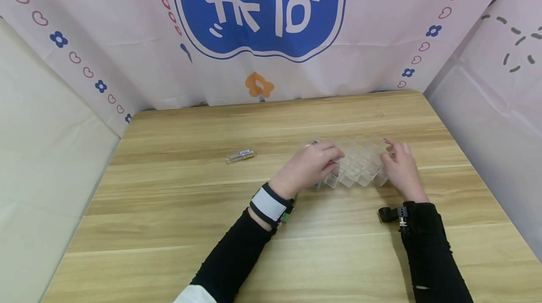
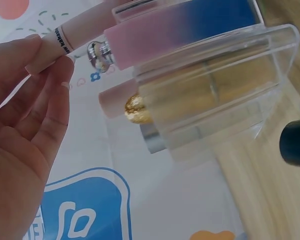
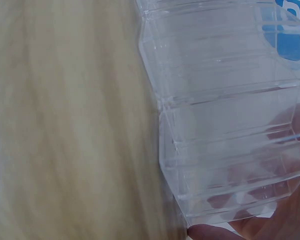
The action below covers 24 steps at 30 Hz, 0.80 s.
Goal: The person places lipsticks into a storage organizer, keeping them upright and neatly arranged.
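My left hand pinches the end of a pale pink lipstick tube with small dark lettering. Its far part lies at or in a slot of the clear diamond-celled organizer; the exact depth is hidden. Beside it in the left wrist view, the organizer holds a pink-to-blue tube with a silver knob, a gold tube, another pink tube and a silver-ended one. At the organizer's right end, my right hand grips its clear wall, thumb and fingers around the edge.
A small clear and silver tube lies on the wooden table, left of the organizer. A printed white cloth hangs behind the table's back edge, and pale cloth walls stand at both sides.
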### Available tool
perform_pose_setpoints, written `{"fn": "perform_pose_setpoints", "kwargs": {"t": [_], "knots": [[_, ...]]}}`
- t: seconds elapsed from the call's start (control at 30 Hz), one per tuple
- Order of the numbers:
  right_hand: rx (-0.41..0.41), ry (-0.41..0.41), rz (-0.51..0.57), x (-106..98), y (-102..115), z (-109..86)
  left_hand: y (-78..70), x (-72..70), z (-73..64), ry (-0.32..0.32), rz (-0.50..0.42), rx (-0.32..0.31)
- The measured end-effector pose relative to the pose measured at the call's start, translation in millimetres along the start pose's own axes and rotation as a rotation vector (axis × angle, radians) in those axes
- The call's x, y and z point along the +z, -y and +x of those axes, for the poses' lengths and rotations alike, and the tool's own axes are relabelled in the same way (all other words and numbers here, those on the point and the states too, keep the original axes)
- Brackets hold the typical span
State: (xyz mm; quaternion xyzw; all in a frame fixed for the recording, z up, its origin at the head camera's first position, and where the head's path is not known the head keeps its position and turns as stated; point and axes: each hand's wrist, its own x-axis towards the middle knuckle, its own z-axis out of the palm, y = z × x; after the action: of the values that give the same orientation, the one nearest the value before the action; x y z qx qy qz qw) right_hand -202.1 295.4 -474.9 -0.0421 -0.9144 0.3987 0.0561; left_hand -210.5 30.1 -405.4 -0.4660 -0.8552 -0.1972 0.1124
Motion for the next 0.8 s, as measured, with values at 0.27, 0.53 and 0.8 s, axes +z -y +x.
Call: {"fn": "perform_pose_setpoints", "kwargs": {"t": [0.27,0.53,0.8], "knots": [[-0.010,-0.002,-0.001,1,0,0.2,1.4,5.3,-0.9,0.030,0.030,-0.012],[-0.008,-0.002,-0.002,1,1,-0.3,0.9,8.3,-1.7,0.048,0.018,-0.002],[-0.002,0.001,0.007,0,1,-0.3,0.1,11.2,-1.6,0.062,0.010,-0.013]]}}
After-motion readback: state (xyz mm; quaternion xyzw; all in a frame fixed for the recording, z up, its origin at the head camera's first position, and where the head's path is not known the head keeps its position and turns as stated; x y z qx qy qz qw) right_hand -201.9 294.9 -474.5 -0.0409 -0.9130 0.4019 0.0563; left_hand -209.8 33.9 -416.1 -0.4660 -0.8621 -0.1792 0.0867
